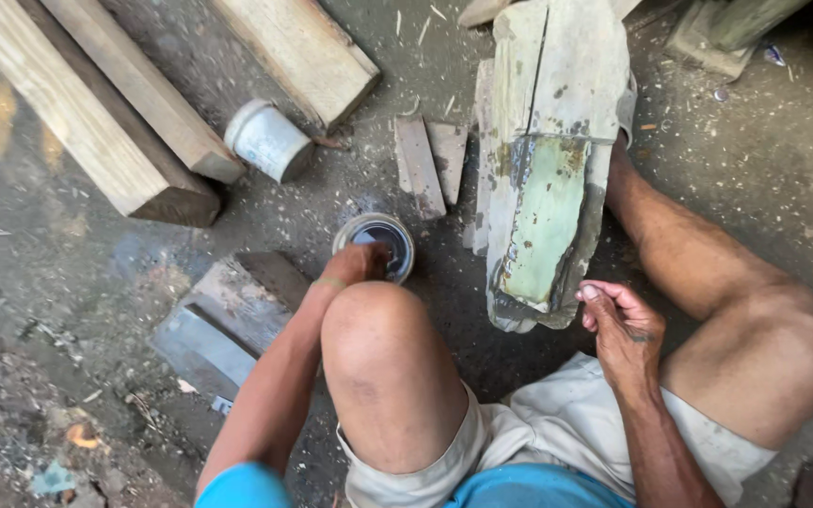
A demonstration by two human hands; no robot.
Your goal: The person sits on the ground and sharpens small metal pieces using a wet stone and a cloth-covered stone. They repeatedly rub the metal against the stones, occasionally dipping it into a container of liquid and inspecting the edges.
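Note:
I sit on the ground with my bare knees up. My left hand (358, 263) reaches past my left knee and rests on the rim of a small open round tin (378, 240) with dark liquid inside; its fingers are partly hidden. My right hand (619, 320) hovers by the near right corner of a worn wooden board (548, 188), fingers curled and pinched together; whether something small is in them I cannot tell. The board lies lengthwise before me, its near half coated in wet pale green.
A white cylindrical container (268, 141) lies on its side by several long timber beams (96, 113). Two short wood scraps (430, 165) sit beside the board. A flat grey block (228, 315) lies left of my knee. Sawdust and chips cover the dirt floor.

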